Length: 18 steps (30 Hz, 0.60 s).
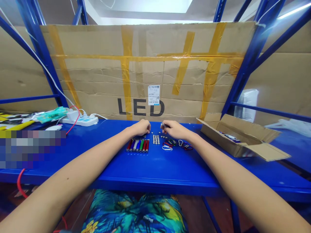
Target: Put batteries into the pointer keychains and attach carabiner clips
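Backdrop: A tall cardboard sheet [104, 77], crossed with amber tape and printed "LED", closed off the far side between blue posts [245, 68]; a pale ceiling showed above it.
Desk: The blue desk [182, 174] had a smooth, slightly glossy top with broad bare stretches towards the person.
Coloured tubes: These metallic tubes [138, 145] lay side by side in a neat row, left of centre; that part looked done.
Silvery discs: Most of the discs [155, 139] sat in a tidy block right of the tubes, while a few lay loose beyond and beside it, so this part seemed nearly settled.
Carabiners: The carabiners [180, 142] lay in a loose cluster near the right forearm, apparently not lined up.
Left hand: The left hand [142, 127] was curled just behind the tubes; whether it gripped anything could not be told.
Right hand: The right hand [174, 129] pinched a small silvery piece [164, 125] above the far side of the discs.
Carton: On the right, a cardboard box [218, 138] with spread flaps held further small items [229, 137], seemingly unused.
Left end: A white power strip [84, 121] lay near bright packets [52, 114].
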Available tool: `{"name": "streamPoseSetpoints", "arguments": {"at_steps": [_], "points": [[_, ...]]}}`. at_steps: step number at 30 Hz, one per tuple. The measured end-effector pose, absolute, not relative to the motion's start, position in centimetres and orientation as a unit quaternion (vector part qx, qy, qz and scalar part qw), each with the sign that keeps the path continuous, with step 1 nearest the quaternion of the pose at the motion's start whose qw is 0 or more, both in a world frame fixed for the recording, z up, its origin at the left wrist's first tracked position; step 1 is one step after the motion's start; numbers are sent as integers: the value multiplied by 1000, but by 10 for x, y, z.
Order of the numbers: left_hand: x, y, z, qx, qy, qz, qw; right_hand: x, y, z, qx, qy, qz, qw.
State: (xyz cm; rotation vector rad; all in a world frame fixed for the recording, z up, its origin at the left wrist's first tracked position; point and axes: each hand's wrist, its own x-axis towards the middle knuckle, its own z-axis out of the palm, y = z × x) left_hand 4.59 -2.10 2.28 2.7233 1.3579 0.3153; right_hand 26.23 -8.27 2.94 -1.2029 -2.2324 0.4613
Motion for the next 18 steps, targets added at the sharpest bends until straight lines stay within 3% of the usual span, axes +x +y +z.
{"name": "streamPoseSetpoints", "arguments": {"at_steps": [10, 18], "points": [[58, -67, 37, 842, 314, 427, 98, 258, -93, 32, -406, -764, 366, 343], [63, -68, 32, 828, 279, 476, 97, 256, -94, 27, -387, -762, 390, 343]]}}
